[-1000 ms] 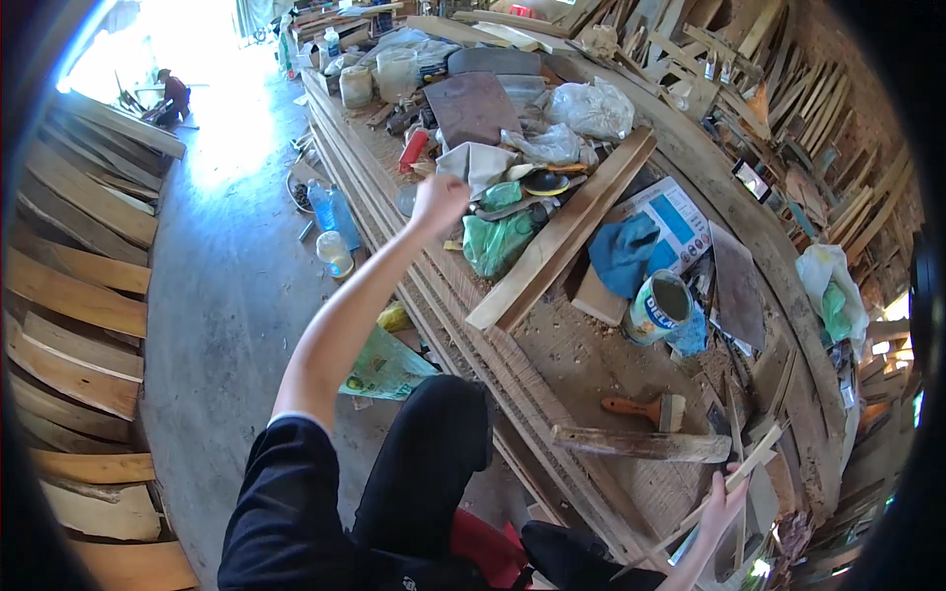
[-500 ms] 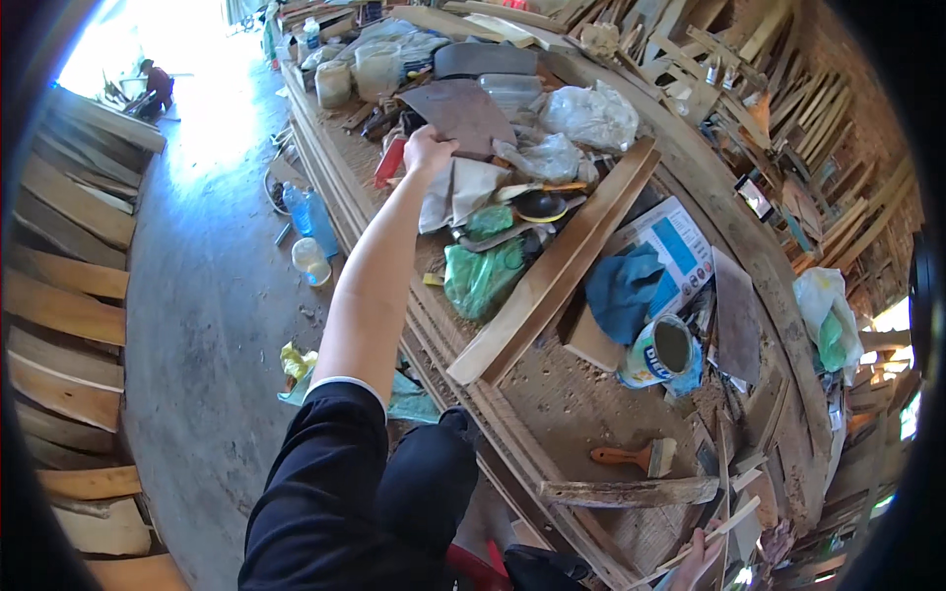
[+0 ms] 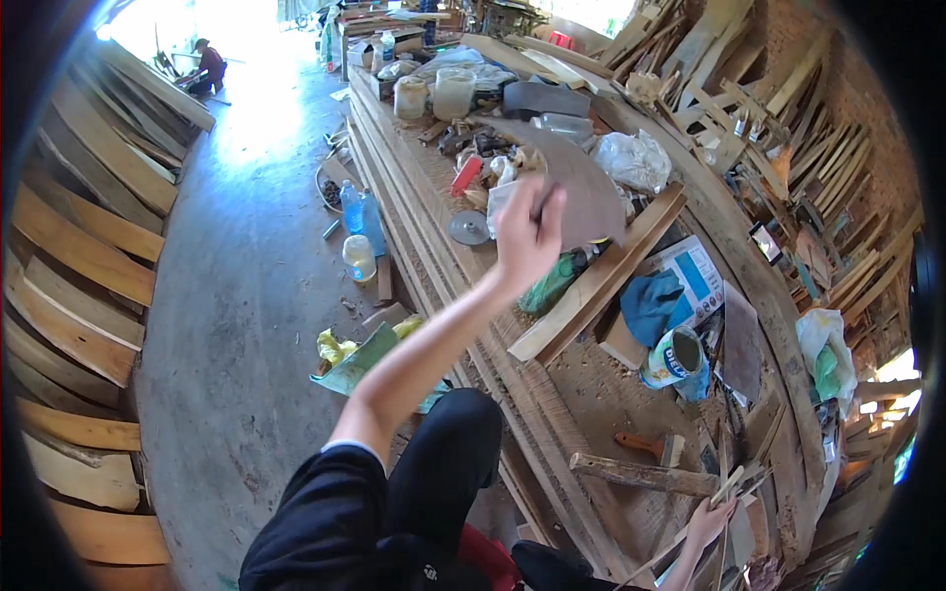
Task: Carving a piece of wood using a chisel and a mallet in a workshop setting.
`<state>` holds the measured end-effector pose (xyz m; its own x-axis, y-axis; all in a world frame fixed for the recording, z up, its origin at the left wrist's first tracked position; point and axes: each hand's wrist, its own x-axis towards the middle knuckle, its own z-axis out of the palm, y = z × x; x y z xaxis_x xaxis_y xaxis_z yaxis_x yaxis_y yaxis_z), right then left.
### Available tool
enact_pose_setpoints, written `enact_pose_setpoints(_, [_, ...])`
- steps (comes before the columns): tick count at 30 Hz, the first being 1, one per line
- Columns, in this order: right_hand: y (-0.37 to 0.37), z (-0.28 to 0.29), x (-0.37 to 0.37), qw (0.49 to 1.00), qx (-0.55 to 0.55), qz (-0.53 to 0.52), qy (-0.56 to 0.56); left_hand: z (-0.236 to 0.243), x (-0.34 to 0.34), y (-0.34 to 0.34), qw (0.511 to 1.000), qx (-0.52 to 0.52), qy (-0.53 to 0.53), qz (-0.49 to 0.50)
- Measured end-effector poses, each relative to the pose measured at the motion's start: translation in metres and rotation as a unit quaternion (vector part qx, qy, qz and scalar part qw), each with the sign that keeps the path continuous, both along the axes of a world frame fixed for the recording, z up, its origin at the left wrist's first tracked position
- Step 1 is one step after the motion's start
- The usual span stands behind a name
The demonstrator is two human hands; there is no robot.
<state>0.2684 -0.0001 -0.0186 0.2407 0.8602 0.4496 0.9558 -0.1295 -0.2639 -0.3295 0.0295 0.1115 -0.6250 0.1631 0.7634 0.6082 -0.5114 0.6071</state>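
Note:
My left hand (image 3: 529, 231) is closed on the edge of a brown sandpaper sheet (image 3: 583, 192), raised over the cluttered bench and bending as it hangs. Beneath the sheet, a green plastic bag (image 3: 549, 286) shows in part. A red block-like piece (image 3: 466, 175) and a grey disc (image 3: 469, 228) lie to the left of the hand. At the lower right, my right hand (image 3: 708, 522) grips a thin wooden strip (image 3: 728, 486); some of its fingers are hidden. Close by are a rough wooden bar (image 3: 642, 475) and a brush with an orange handle (image 3: 641, 445).
A long wooden channel (image 3: 601, 281) crosses the bench. Right of it are a blue cloth (image 3: 650, 301), an open can (image 3: 675, 357) and another brown sheet (image 3: 741, 340). Boards (image 3: 79, 266) line the left side. A person (image 3: 209, 67) crouches in the far background.
My left hand has lifted the sandpaper sheet off the pile and brought it right and nearer, uncovering small items. The view has shifted; my right hand still holds the strip.

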Motion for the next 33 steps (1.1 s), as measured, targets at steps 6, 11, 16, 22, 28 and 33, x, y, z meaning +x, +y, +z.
enact_pose_setpoints(6, [-0.015, 0.006, -0.039, 0.998, -0.048, 0.029, -0.042, -0.054, 0.091, -0.121, 0.913, -0.060, -0.240, -0.323])
enact_pose_setpoints(11, [-0.026, -0.007, -0.025, 0.995, -0.063, 0.068, -0.035, -0.072, 0.103, -0.150, 0.805, -0.186, -0.323, -0.462])
enact_pose_setpoints(16, [-0.028, -0.012, -0.006, 0.992, -0.057, 0.020, -0.109, -0.092, 0.128, -0.179, 0.661, -0.305, -0.440, -0.525])
enact_pose_setpoints(22, [-0.040, -0.004, -0.006, 0.993, 0.021, 0.092, -0.067, -0.116, 0.170, -0.196, 0.606, -0.367, -0.541, -0.453])
enact_pose_setpoints(28, [-0.072, 0.034, -0.058, 0.959, 0.119, 0.211, 0.150, -0.113, 0.179, -0.195, 0.598, -0.386, -0.536, -0.453])
enact_pose_setpoints(33, [-0.106, 0.027, -0.125, 0.907, -0.137, 0.284, 0.280, -0.118, 0.198, -0.195, 0.557, -0.367, -0.554, -0.498])
